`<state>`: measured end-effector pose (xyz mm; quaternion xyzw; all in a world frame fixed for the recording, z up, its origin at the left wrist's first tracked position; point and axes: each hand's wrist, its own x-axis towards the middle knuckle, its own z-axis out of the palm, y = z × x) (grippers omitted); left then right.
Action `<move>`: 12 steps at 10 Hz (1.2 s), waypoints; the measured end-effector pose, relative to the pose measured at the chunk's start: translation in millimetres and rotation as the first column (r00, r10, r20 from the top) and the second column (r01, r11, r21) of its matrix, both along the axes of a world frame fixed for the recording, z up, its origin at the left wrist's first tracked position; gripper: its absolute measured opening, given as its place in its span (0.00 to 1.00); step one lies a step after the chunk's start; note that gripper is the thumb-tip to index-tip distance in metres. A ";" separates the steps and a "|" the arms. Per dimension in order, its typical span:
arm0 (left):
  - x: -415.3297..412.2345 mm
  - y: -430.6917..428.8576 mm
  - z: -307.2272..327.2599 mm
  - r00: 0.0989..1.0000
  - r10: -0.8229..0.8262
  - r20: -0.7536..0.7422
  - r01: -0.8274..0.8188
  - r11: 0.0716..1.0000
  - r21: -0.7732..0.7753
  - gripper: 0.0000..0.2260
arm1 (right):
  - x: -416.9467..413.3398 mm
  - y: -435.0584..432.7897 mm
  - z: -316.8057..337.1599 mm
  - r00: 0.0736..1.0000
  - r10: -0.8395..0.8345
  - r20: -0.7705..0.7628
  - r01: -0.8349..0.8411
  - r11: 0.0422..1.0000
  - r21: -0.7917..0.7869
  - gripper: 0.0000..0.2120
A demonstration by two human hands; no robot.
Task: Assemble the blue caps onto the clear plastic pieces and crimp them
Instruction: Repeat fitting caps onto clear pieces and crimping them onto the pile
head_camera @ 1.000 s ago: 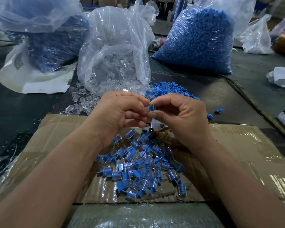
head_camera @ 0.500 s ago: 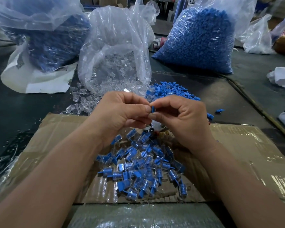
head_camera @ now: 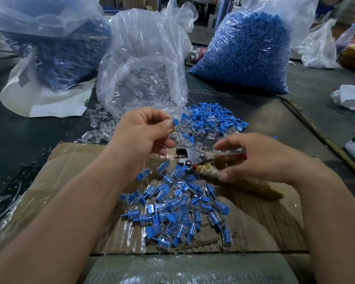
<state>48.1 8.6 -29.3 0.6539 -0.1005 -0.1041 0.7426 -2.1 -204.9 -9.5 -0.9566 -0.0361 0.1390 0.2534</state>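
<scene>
My grips have parted: the left grip [head_camera: 143,136] alone pinches the capped piece [head_camera: 175,122] above the loose blue caps [head_camera: 211,119]. The right grip [head_camera: 260,158] has dropped, fingers spread and not yet closed, over the crimping pliers [head_camera: 190,155] on the cardboard [head_camera: 70,171], so crimping looks next. The label [head_camera: 24,79] on the white bag [head_camera: 49,103] is too blurred to read.

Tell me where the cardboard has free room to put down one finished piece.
Bare cardboard lies left of the finished pile, and right of it, this side of the crimping tool. Crowded: the pile and the strip of clear pieces and loose blue caps beyond the cardboard.
</scene>
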 end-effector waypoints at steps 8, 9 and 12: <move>3.8 0.6 -4.2 0.999 0.032 0.023 -0.032 0.999 -0.004 0.06 | 3.1 23.8 -7.7 0.971 0.085 0.225 0.018 0.908 -0.419 0.08; 3.9 0.5 -3.7 0.999 0.040 0.026 -0.040 0.999 -0.009 0.06 | 3.7 24.3 -10.5 0.959 0.087 0.268 0.037 0.903 -0.428 0.09; -1.6 -2.8 -0.9 0.993 0.066 0.096 -0.064 0.998 -0.029 0.05 | 2.1 18.0 -5.2 0.851 -0.160 0.500 0.197 0.980 -0.021 0.09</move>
